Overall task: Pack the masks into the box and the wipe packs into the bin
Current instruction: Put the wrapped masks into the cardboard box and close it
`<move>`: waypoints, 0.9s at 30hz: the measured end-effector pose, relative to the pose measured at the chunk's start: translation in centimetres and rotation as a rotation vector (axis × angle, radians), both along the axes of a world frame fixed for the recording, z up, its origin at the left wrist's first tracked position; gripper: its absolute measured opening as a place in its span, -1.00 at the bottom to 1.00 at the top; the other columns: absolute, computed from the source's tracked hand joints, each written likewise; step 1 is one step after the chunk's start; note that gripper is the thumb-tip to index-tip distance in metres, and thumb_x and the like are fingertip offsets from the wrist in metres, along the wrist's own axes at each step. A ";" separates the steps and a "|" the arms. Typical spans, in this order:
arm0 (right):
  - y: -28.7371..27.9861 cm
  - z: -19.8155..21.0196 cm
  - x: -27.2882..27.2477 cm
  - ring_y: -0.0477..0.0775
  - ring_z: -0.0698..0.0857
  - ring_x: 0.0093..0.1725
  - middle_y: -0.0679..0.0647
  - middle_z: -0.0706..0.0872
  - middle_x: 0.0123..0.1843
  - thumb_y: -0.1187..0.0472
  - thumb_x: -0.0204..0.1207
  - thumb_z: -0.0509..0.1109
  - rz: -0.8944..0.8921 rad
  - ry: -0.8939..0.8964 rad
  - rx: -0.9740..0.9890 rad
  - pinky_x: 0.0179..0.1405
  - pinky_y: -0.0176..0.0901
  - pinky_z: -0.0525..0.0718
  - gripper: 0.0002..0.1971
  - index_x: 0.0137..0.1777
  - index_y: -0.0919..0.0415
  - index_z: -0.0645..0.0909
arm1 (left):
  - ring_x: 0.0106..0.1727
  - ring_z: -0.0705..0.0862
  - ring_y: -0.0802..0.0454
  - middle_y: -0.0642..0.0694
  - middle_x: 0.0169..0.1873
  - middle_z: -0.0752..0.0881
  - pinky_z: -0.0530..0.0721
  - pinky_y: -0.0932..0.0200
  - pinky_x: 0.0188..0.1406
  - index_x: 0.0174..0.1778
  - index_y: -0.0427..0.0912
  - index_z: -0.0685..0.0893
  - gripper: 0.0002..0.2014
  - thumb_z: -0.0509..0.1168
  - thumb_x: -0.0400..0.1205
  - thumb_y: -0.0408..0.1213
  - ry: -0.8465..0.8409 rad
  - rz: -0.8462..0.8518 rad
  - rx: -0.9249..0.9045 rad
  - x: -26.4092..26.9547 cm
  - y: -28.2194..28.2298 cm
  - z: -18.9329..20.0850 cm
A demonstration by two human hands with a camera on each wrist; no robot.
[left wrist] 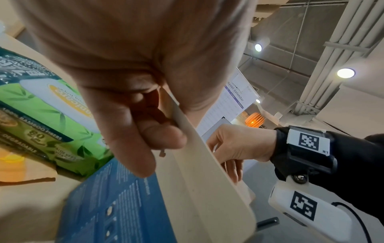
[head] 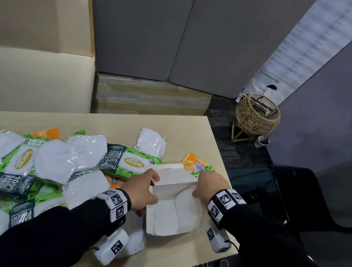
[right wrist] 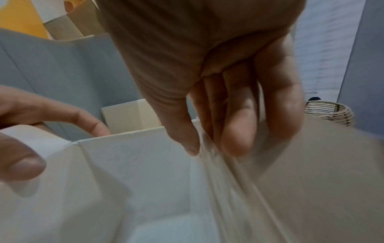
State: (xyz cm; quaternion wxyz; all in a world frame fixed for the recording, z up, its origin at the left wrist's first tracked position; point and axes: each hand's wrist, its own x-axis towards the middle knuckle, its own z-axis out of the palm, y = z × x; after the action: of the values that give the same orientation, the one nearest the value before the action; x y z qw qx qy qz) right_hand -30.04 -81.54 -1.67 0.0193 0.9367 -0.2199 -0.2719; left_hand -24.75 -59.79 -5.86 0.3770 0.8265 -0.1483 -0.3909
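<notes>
A small white box [head: 165, 216] stands open near the table's front right; its outer side is blue [left wrist: 116, 205]. My left hand [head: 147, 190] pinches the box's left wall between thumb and fingers [left wrist: 166, 139]. My right hand [head: 198, 188] is at the box's far right corner and pinches the clear wrap of a bagged mask [right wrist: 209, 152] that lies against the right wall inside the box [head: 190, 206]. Several more bagged white masks [head: 57, 159] and green wipe packs [head: 132, 163] are heaped across the table to the left. An orange wipe pack [head: 195, 164] lies just beyond my right hand.
A large open cardboard carton [head: 34, 37] stands beyond the table's far left edge. One bagged mask [head: 151, 145] lies apart towards the far edge of the table [head: 194, 132]. A wicker basket [head: 256, 117] sits on the floor to the right, with dark seating [head: 311, 199] beside the table.
</notes>
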 end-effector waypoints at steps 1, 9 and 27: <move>-0.1 -0.1 -0.1 0.19 0.70 0.01 0.13 0.66 0.08 0.17 0.55 0.41 0.008 -0.019 -0.003 -0.08 -0.08 0.64 -0.77 0.16 0.13 0.51 | -0.57 0.70 -0.12 -0.17 0.04 0.65 0.80 -0.06 -0.54 0.35 0.03 0.46 -0.52 0.42 0.58 -0.42 0.002 -0.004 -0.002 -0.1 0.0 0.0; -0.2 -0.3 -0.3 0.19 0.75 0.03 0.11 0.74 0.11 0.11 0.52 0.50 -0.041 -0.059 0.084 -0.01 -0.04 0.74 -0.80 0.09 0.13 0.69 | -0.49 0.71 -0.16 -0.24 0.01 0.72 0.77 -0.10 -0.49 0.32 0.08 0.47 -0.52 0.43 0.58 -0.40 0.000 0.019 -0.004 -0.1 0.5 -0.4; 5.3 2.9 -0.2 0.15 0.67 -0.59 0.18 0.81 -0.38 0.08 0.55 0.58 -0.255 -0.453 0.755 -0.62 -0.09 0.63 -0.74 -0.13 0.30 0.70 | -0.53 0.66 -0.09 -0.19 -0.40 0.75 0.63 0.13 -0.53 0.08 -0.21 0.67 -0.94 0.31 0.75 -0.37 0.218 0.262 -0.073 1.7 6.9 -1.9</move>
State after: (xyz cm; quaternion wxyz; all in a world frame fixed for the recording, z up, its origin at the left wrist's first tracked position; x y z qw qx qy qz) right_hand -30.19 -76.26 1.22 -0.4055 0.8795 -0.2174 -0.1216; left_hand -23.01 -52.88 -7.79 0.4683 0.7772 -0.0114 -0.4201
